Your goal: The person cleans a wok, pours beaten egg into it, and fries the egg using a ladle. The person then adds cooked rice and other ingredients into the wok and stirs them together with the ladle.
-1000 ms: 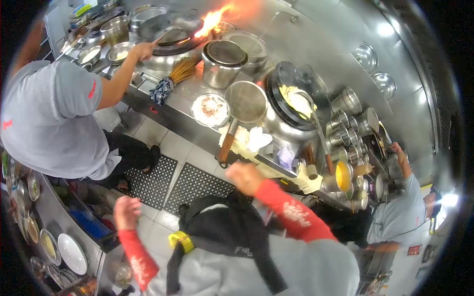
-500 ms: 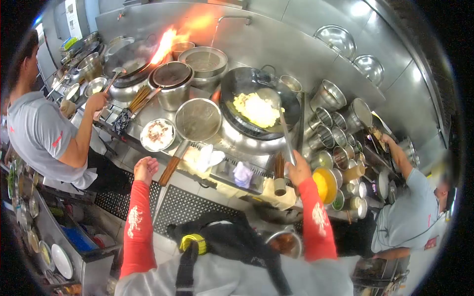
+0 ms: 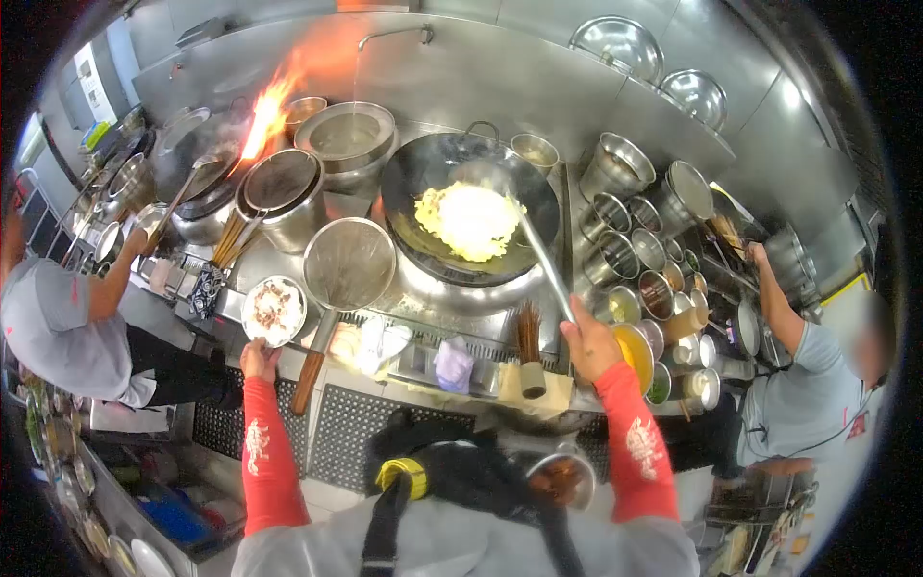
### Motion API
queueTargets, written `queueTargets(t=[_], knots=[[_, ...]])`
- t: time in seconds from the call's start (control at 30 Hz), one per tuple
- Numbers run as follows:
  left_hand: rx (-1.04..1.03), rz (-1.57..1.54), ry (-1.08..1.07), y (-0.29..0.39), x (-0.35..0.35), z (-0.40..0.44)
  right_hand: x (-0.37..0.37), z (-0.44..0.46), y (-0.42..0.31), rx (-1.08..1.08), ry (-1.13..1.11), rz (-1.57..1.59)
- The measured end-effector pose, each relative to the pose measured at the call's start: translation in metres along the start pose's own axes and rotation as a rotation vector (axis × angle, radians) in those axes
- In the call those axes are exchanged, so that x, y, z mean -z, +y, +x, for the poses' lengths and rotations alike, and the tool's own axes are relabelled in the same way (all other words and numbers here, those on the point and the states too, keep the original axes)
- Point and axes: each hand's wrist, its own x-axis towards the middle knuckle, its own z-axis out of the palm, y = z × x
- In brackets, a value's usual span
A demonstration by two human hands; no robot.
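Note:
My left hand (image 3: 258, 361) grips the near rim of a white bowl (image 3: 275, 313) that holds white food with brown bits. My right hand (image 3: 590, 348) is closed around the handle of a ladle (image 3: 546, 264). The ladle's head reaches into the black wok (image 3: 404, 178), where it is partly lost in glare and steam. Yellow scrambled egg (image 3: 468, 221) lies in the middle of the wok. A round mesh strainer (image 3: 349, 264) with a wooden handle rests between the bowl and the wok.
Flame (image 3: 264, 120) rises at another wok on the left, where a co-worker (image 3: 58, 317) holds a ladle. A second co-worker (image 3: 803, 385) reaches in from the right. Metal containers (image 3: 625, 255), a bamboo brush (image 3: 530, 346) and a purple cloth (image 3: 454, 363) are nearby.
My left hand has gone from apart from the bowl to gripping its near rim. The ladle's head has shifted within the wok. The whole view has shifted.

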Motion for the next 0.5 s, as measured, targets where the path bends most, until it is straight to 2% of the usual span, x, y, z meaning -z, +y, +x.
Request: queueTargets(t=[0.07,0.17,0.2,0.3,0.37,0.43,0.47,0.5], knots=[[-0.045,0.012,-0.056,-0.007,0.013,0.006,0.001,0.009,-0.009,0.001,0.137,-0.123],[-0.099,0.067,-0.027,0.003,0.017,-0.003,-0.026,0.041,0.016,-0.056,-0.068,-0.332],[-0.095,0.071,-0.025,0.009,0.02,-0.006,-0.027,0.051,0.019,-0.089,-0.26,-0.347],[-0.104,0.161,-0.023,0.055,-0.009,-0.059,-0.002,0.053,0.03,-0.016,-0.16,-0.184],[-0.12,0.195,-0.164,0.074,-0.002,-0.063,0.006,0.044,0.015,-0.058,-0.061,-0.221],[-0.101,0.226,-0.226,0.098,-0.041,-0.085,0.002,0.048,0.0,-0.163,0.023,-0.216],[-0.095,0.234,-0.265,0.104,-0.063,-0.088,-0.021,0.052,0.021,-0.09,0.07,-0.264],[-0.054,0.206,-0.321,0.101,-0.074,-0.076,-0.037,0.058,0.031,-0.106,-0.033,-0.277]])
